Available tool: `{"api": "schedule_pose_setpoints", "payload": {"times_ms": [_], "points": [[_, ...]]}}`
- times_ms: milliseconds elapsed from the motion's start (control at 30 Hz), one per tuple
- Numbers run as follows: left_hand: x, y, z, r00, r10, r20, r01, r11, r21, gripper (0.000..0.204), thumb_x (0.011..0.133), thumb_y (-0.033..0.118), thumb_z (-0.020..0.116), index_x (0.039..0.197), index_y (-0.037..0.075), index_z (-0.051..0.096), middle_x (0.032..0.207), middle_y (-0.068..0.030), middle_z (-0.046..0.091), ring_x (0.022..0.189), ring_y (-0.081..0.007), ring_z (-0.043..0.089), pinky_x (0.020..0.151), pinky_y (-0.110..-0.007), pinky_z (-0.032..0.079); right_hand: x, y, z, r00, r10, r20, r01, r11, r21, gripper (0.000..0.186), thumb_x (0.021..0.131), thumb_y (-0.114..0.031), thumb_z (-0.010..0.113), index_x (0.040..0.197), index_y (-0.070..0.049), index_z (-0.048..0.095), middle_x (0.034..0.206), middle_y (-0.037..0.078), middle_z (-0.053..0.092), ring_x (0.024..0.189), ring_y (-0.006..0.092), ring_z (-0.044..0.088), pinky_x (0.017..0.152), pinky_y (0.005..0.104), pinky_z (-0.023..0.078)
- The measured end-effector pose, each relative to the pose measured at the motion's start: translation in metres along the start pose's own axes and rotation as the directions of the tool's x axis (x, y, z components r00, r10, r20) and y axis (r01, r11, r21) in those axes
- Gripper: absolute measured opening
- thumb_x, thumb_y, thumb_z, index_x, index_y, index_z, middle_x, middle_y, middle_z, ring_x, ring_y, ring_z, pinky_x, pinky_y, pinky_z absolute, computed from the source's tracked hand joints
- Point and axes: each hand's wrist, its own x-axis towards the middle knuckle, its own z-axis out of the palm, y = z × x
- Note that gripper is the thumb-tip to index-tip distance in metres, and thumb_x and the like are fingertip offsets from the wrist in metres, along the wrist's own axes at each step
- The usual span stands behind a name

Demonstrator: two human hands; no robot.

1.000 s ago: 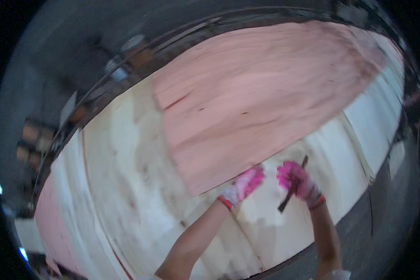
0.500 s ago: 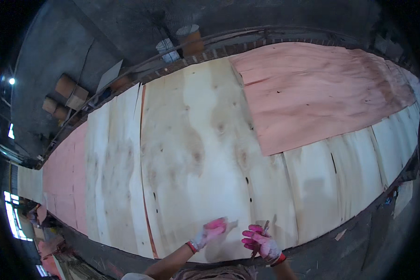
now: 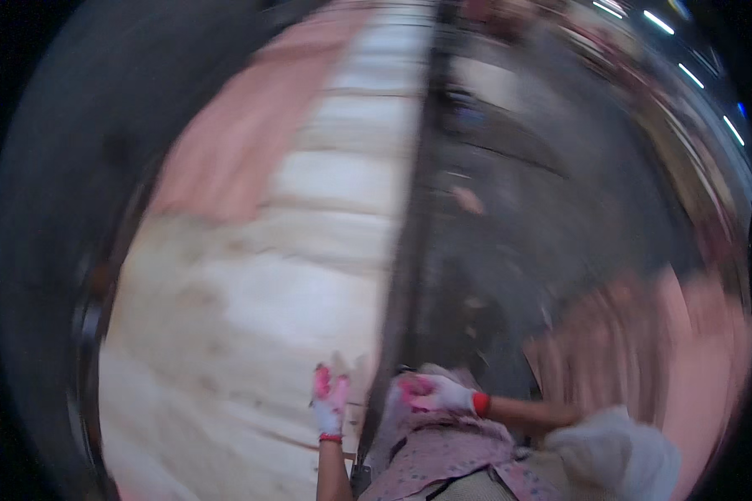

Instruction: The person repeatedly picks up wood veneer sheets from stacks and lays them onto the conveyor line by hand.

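Observation:
My left hand (image 3: 330, 401), in a pink and white glove, is open, fingers apart, over the pale veneer sheets (image 3: 251, 334) near the long table edge. My right hand (image 3: 434, 392), in the same kind of glove, is in front of my flowered apron (image 3: 443, 463), its fingers curled; blur and angle hide what they hold, if anything. A pink veneer sheet (image 3: 226, 142) lies on the pale ones farther along the table, beside a row of white strips (image 3: 338, 175).
A dark floor (image 3: 518, 225) runs along the table's right, with a small pink scrap (image 3: 468, 200) on it. A blurred stack of pink sheets (image 3: 702, 359) stands at the lower right. Long racks or stacks and strip lights line the far right.
My view has swung sharply right, along the table's length. My hands have moved to the edge, the right one in front of my apron. The dark strip it held earlier cannot be made out now.

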Motion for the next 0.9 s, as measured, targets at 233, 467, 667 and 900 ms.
{"api": "schedule_pose_setpoints", "payload": {"times_ms": [233,467,667,900], "points": [[-0.112,-0.001,0.014,0.726,-0.138,0.673,0.303,0.944,-0.133,0.019,0.085,0.002,0.055,0.105,0.000,0.053,0.090,-0.0030,0.056,0.081,-0.0121,0.053,0.073,-0.023,0.044,-0.199,0.067,0.091,0.734,-0.173,-0.657,0.392,0.898,0.201,0.034,0.085,-0.013,0.060,0.117,-0.005,0.052,0.094,0.001,0.059,0.078,0.0080,0.056,0.066,0.0247,0.048],[-0.254,-0.024,0.048,0.577,-0.282,0.767,0.318,0.942,0.107,0.043,0.083,0.004,0.060,0.123,-0.002,0.048,0.102,-0.0064,0.059,0.089,-0.0133,0.056,0.082,-0.025,0.046,-0.383,0.203,0.067,0.235,-0.150,-0.960,0.550,0.835,0.005,0.041,0.078,-0.004,0.057,0.119,-0.005,0.050,0.096,0.005,0.060,0.082,0.0132,0.057,0.071,0.0276,0.049],[-0.313,-0.055,0.073,0.530,-0.359,0.768,0.240,0.932,0.270,0.042,0.082,0.004,0.063,0.121,-0.002,0.050,0.102,-0.0066,0.059,0.091,-0.0126,0.055,0.082,-0.025,0.045,-0.589,0.335,-0.051,-0.562,-0.261,-0.785,-0.167,0.965,-0.201,0.032,0.072,-0.005,0.051,0.103,-0.005,0.059,0.094,0.018,0.062,0.084,0.0275,0.061,0.073,0.0346,0.049],[-0.383,-0.102,0.111,0.635,-0.395,0.664,0.278,0.919,0.280,0.036,0.082,0.006,0.064,0.116,-0.002,0.053,0.103,-0.0072,0.060,0.091,-0.0152,0.057,0.081,-0.027,0.047,-0.850,0.423,-0.156,-0.572,-0.015,-0.820,-0.676,0.576,0.460,0.050,0.076,-0.027,0.052,0.124,-0.013,0.050,0.134,0.019,0.041,0.129,0.0347,0.030,0.107,0.0473,0.020]]}}
